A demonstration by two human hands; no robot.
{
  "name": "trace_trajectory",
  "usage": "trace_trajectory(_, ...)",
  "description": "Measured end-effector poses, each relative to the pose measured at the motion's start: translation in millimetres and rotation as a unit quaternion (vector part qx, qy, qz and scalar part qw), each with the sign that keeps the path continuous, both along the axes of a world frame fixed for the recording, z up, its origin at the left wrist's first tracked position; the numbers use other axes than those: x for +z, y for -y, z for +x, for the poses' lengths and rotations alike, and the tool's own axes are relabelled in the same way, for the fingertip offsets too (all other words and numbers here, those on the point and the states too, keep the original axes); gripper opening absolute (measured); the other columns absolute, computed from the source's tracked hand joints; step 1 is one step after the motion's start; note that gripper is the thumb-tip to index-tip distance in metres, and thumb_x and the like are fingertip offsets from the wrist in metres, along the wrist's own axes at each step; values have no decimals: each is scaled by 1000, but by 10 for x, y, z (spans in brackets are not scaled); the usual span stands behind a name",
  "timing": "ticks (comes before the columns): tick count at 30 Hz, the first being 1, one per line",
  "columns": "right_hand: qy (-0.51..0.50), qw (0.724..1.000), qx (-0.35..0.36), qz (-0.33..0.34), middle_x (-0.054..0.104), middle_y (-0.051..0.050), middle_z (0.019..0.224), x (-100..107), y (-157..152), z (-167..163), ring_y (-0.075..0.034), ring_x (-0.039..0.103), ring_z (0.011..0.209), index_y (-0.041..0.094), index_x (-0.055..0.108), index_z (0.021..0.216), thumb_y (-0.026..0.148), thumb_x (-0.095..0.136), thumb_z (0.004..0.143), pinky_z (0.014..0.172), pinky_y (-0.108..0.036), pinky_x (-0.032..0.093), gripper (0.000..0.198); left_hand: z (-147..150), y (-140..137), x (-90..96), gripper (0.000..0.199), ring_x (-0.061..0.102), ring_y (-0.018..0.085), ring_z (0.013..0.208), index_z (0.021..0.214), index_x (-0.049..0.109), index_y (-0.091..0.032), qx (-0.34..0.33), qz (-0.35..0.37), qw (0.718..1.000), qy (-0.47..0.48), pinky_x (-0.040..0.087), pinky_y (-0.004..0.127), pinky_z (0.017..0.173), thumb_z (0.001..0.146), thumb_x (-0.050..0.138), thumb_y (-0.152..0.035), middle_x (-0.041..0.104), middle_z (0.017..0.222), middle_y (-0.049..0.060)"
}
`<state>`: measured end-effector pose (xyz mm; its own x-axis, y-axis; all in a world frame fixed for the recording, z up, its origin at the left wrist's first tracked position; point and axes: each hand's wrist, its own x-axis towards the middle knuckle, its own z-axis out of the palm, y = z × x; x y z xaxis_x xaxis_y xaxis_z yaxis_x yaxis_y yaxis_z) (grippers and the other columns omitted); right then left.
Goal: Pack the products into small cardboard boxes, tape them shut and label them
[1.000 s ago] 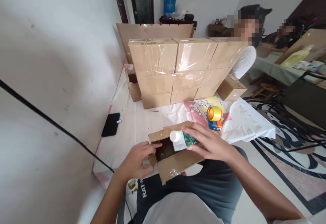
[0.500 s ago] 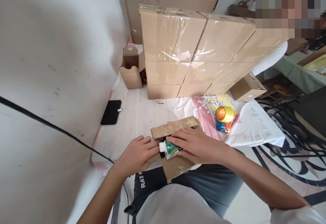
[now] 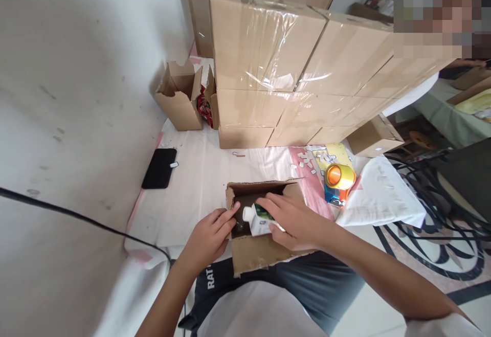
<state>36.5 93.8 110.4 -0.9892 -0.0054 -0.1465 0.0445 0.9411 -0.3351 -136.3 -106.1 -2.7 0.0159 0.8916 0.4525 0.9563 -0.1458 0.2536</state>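
Note:
In front of my lap is a small cardboard box [image 3: 251, 257], its top flaps opened out and its dark inside showing. My right hand [image 3: 293, 222] is closed on a green-and-white bottle [image 3: 261, 220] with a white cap pointing left, held over the box opening. At the box's left edge, my left hand [image 3: 210, 234] grips the cardboard with its index finger reaching over the rim. The bottom of the bottle is hidden under my right hand.
A wall of taped cardboard boxes [image 3: 261, 61] stands across the back. An orange tape dispenser [image 3: 339, 183] sits to the right, a black phone [image 3: 159, 168] to the left. An opened carton [image 3: 178, 104] is at the back left. A black cable [image 3: 84, 219] runs along the left wall.
The box's upper flap has swung back, so its inside now shows. The bottle, in my right hand, has turned and its printed white side faces up. My left hand stays by the left edge.

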Motion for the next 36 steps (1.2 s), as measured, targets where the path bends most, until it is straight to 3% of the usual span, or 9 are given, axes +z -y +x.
trace_trajectory(2, 88, 994, -54, -28, 62, -19, 123, -2, -58, -145, -33, 66, 97, 13, 48, 137, 44, 55, 92, 80, -47, 55, 55, 36, -25, -34, 39, 55, 24, 105, 107, 57, -14, 3, 10, 1000, 18, 56, 35, 85, 75, 49, 7, 56, 148, 14)
trace_trajectory(4, 174, 980, -65, -79, 65, -18, 122, -55, -127, -290, -35, 68, 96, 14, 50, 135, 60, 69, 80, 79, -46, 55, 74, 72, -34, -72, 41, 54, 24, 106, 107, 57, -14, 6, 18, 999, 37, 57, 37, 85, 74, 49, 8, 55, 148, 14)
trace_trajectory(6, 225, 961, -42, -154, 67, -16, 123, -148, -193, -408, -34, 67, 103, 16, 52, 134, 64, 75, 72, 85, -43, 55, 82, 94, -27, -106, 42, 54, 25, 107, 106, 56, -15, 15, 24, 998, 60, 57, 38, 86, 72, 48, 8, 53, 150, 16)
trace_trajectory(9, 225, 948, -20, -224, 65, -14, 132, -305, -257, -513, -33, 64, 115, 18, 54, 135, 65, 71, 77, 97, -43, 52, 77, 96, -4, -131, 42, 55, 24, 108, 105, 55, -16, 32, 27, 995, 85, 57, 38, 87, 73, 47, 9, 50, 151, 17)
trace_trajectory(15, 239, 963, -19, -120, 66, -17, 132, -507, -277, -612, -35, 67, 110, 15, 52, 139, 35, 82, 68, 89, -41, 55, 80, 98, -30, -117, 42, 54, 24, 107, 107, 55, -16, 30, 19, 996, 77, 57, 38, 87, 73, 49, 7, 52, 151, 15)
trace_trajectory(19, 230, 973, -7, -30, 76, -13, 100, -564, -264, -618, -30, 73, 82, 14, 68, 113, 31, 79, 72, 67, -34, 57, 46, 108, -61, -114, 44, 54, 24, 105, 106, 56, -17, 36, 15, 996, 82, 57, 39, 84, 70, 47, 7, 51, 151, 15)
trace_trajectory(22, 174, 985, 9, 20, 76, -9, 89, -582, -244, -556, -25, 71, 69, 15, 69, 104, 21, 75, 75, 58, -30, 55, 30, 105, -61, -109, 44, 54, 25, 108, 108, 56, -17, 34, 14, 996, 80, 57, 39, 87, 72, 47, 7, 52, 151, 14)
trace_trajectory(31, 141, 989, 39, 37, 77, -11, 97, -674, -167, -587, -26, 74, 79, 12, 69, 110, 19, 76, 77, 67, -30, 58, 35, 89, -52, -68, 41, 57, 23, 103, 107, 58, -16, 29, 15, 998, 48, 55, 37, 85, 74, 50, 6, 57, 148, 13)
trace_trajectory(36, 92, 995, -3, -49, 67, -11, 137, -216, -284, -276, -32, 69, 115, 22, 56, 142, 42, 65, 93, 91, -41, 58, 53, 76, -20, 30, 37, 50, 32, 132, 108, 61, -17, 55, 15, 998, -9, 50, 48, 101, 77, 53, 0, 61, 144, 11)
